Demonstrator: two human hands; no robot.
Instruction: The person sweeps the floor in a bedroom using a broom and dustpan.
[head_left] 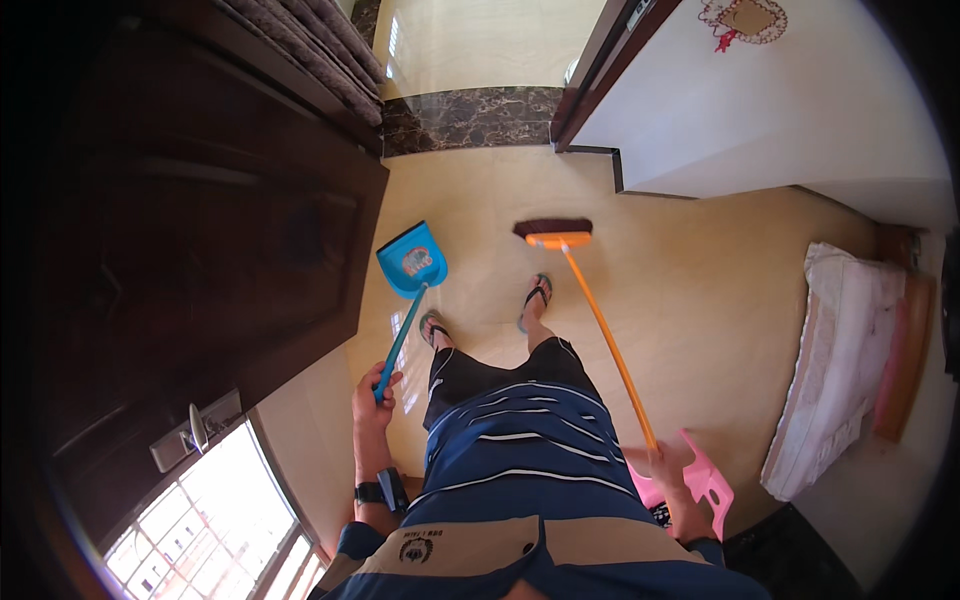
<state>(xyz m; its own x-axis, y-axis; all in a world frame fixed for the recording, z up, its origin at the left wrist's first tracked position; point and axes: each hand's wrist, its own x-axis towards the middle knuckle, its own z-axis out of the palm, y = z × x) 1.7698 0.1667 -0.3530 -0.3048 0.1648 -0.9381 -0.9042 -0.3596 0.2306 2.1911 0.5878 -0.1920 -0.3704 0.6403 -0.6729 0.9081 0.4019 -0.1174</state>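
Note:
My left hand (377, 385) is closed round the upper end of the teal handle of a blue dustpan (428, 245). The dustpan lies on the tiled floor ahead and to the left of my feet, with a printed patch inside its pan. In my right hand (667, 466), slightly blurred, is the top of the long orange stick of a broom (600, 310). Its orange head with dark bristles rests on the floor ahead of my right foot, to the right of the dustpan and apart from it.
A dark wooden door (220, 220) stands along the left. Ahead lies a dark marble threshold (470, 118) below a doorway. A pink plastic chair (700, 480) is beside my right arm. Farther right stands a bed with a pale mattress (825, 370). A bright window (205, 530) is at lower left.

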